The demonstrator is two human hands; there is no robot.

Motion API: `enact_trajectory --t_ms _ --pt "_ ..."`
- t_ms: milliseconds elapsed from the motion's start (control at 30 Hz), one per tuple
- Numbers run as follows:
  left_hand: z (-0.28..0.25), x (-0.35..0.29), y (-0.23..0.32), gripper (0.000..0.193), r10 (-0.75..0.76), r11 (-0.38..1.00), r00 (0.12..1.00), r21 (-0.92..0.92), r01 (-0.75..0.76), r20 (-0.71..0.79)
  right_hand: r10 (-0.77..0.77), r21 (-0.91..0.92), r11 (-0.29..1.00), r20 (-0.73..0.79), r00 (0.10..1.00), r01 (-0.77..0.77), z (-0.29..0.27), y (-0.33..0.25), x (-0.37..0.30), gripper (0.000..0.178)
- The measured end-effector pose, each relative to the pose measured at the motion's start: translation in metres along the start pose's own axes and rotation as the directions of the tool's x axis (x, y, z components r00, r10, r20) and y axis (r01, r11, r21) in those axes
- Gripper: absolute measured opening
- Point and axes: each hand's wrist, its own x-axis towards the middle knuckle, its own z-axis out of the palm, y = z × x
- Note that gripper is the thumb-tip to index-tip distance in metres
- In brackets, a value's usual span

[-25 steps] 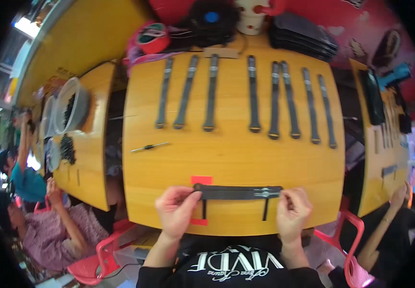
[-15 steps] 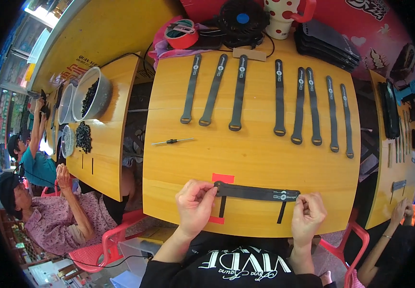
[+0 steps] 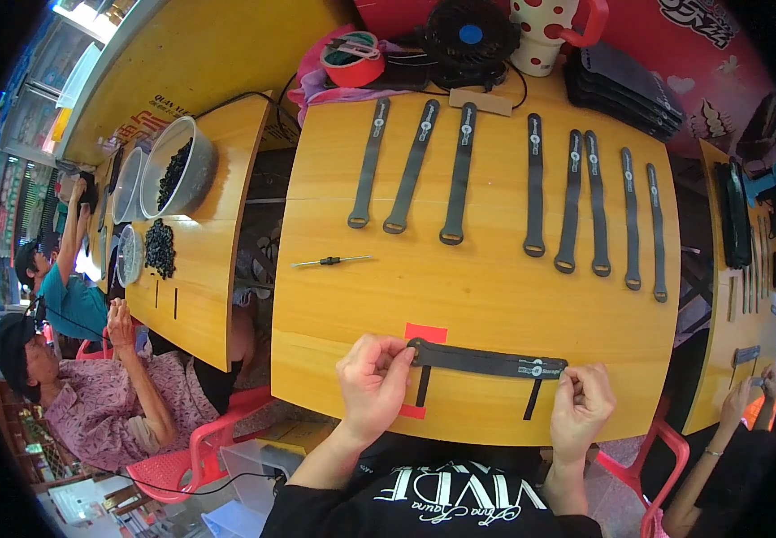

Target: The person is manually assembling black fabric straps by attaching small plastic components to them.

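A dark grey strap (image 3: 482, 361) with a pale print near its right end stretches between my hands at the table's near edge. My left hand (image 3: 374, 381) pinches its left end, next to a small hole. At the printed end, my right hand (image 3: 582, 403) grips the tip between thumb and fingers. Two black strips, a left one (image 3: 424, 387) and a right one (image 3: 532, 400), run on the table below the strap. Red tape (image 3: 426, 333) marks the wood above its left end, with another red piece (image 3: 412, 412) lower down.
Several similar straps (image 3: 457, 188) with slotted ends lie across the table's far half. A thin double-ended tool (image 3: 331, 261) rests at left. Behind are a fan (image 3: 469, 45), a tape roll (image 3: 352, 61) and stacked dark pieces (image 3: 625, 90). Co-workers sit at neighbouring tables.
The view has shifted slightly, so the table sits a little further right. My hands keep their grip on the strap, nearly unmoved over the table. The right-hand co-worker's hands have shifted.
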Motion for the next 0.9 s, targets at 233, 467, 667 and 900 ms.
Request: enact_trajectory --t_ms 233,467,667,900 --pt "0.001 -0.002 0.004 0.01 -0.025 0.999 0.999 0.026 0.026 -0.022 0.002 0.016 1.0 -0.005 1.0 -0.002 0.001 0.001 -0.001 0.012" --pt "0.005 0.001 0.005 0.012 -0.047 0.999 0.999 -0.01 0.047 -0.021 0.026 -0.009 1.0 -0.021 0.999 -0.026 -0.002 0.002 -0.003 0.012" --pt "0.0 0.001 0.007 0.012 -0.087 0.994 0.996 -0.07 0.085 -0.018 -0.017 0.048 0.999 -0.065 0.998 0.02 0.005 0.0 -0.002 0.013" --pt "0.001 0.001 0.005 0.009 -0.061 0.992 0.998 -0.109 0.061 0.008 0.015 0.064 0.998 -0.064 0.998 -0.01 0.001 -0.001 -0.003 0.012"
